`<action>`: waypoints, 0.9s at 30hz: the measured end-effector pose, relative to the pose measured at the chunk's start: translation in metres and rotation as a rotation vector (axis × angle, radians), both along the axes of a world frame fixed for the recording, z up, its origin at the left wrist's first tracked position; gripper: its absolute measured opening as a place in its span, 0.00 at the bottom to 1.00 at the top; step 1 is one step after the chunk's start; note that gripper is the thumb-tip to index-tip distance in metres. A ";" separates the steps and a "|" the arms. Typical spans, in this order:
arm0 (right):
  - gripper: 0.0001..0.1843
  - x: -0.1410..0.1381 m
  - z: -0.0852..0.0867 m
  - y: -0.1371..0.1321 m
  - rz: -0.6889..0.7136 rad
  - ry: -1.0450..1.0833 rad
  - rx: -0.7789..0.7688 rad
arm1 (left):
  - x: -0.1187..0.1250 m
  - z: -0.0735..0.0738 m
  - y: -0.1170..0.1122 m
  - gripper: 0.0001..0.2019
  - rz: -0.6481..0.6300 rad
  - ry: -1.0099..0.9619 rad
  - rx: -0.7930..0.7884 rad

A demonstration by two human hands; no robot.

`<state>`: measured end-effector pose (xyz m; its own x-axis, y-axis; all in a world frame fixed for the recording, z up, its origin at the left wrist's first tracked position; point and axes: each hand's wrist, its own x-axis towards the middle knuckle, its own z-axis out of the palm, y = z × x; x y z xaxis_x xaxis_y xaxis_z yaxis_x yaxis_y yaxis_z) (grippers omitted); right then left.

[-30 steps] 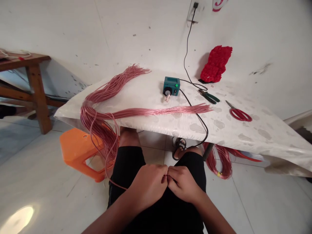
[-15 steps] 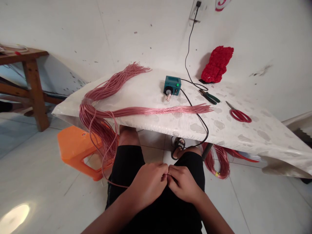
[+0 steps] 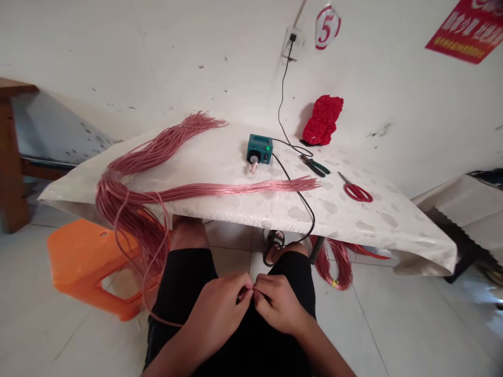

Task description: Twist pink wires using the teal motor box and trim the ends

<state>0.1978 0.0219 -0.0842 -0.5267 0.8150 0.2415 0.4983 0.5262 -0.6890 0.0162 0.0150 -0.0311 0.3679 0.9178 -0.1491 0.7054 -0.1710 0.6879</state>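
Note:
My left hand (image 3: pixel 218 309) and my right hand (image 3: pixel 277 303) meet fingertip to fingertip over my lap in black shorts, both pinched on the end of one pink cord (image 3: pixel 157 262). That cord loops down from a thick bundle of pink cords (image 3: pixel 129 209) hanging off the table's left edge. More of the bundle lies across the table (image 3: pixel 393 230), its ends fanned out near the middle. A small teal device (image 3: pixel 259 148) with a green light stands behind the cords, its black cable running to a wall socket and down under the table.
Green-handled pliers (image 3: pixel 314 165) and red scissors (image 3: pixel 356 191) lie on the table's right part. A red knotted piece (image 3: pixel 322 119) leans on the wall. An orange plastic stool (image 3: pixel 86 264) stands left of my knee. Another pink coil (image 3: pixel 334 262) hangs under the table.
The view has swung to the right and up, so everything sits further left and lower in the picture. My hands stay pinched together on the cord over my lap.

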 end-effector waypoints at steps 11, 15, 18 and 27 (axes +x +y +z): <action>0.28 -0.004 0.002 -0.002 -0.081 0.281 -0.256 | -0.001 0.001 0.000 0.08 0.017 -0.250 -0.118; 0.30 -0.006 0.002 -0.003 -0.097 0.296 -0.253 | -0.004 -0.003 0.001 0.07 -0.025 -0.379 -0.274; 0.29 -0.003 0.002 -0.002 -0.045 0.298 -0.269 | -0.009 -0.007 0.002 0.12 -0.113 -0.386 -0.365; 0.28 0.017 0.033 0.003 0.067 0.311 -0.371 | -0.011 0.008 0.006 0.17 -0.262 -0.471 -0.408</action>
<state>0.2151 0.0250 -0.0512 -0.5296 0.8428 0.0960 0.2121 0.2412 -0.9470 0.0049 0.0215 -0.0226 0.6815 0.6936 -0.2336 0.2846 0.0430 0.9577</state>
